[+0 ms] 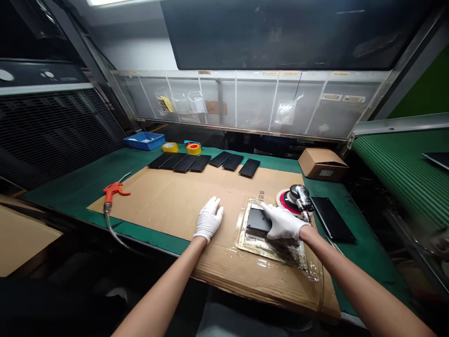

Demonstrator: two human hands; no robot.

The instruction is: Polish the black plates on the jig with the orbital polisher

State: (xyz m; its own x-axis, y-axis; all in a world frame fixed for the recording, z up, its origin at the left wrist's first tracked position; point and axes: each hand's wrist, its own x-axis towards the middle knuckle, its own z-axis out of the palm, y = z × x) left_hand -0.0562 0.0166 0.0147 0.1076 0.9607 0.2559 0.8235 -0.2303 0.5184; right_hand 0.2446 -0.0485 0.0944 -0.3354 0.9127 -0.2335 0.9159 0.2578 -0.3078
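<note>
My left hand (209, 219), in a white glove, lies on the cardboard sheet (168, 206) with its fingers stretched out and nothing in it. My right hand (283, 223), gloved the same way, grips a black rectangular panel (257, 220) from its right side. Part of that panel is hidden under the hand. Beneath it is a flat pad (245, 241) with clear tape around its edges, stuck to the cardboard. Just beyond my right hand sits a round air sander (294, 199) with a red and white disc.
Several black panels (185, 163) lie in a row at the back. An orange air blow gun (114, 191) with a hose is at left. Tape rolls (194, 148) and a blue bin (144, 140) stand behind. At right are a cardboard box (322, 164), another black panel (333, 219) and a green conveyor (400, 164).
</note>
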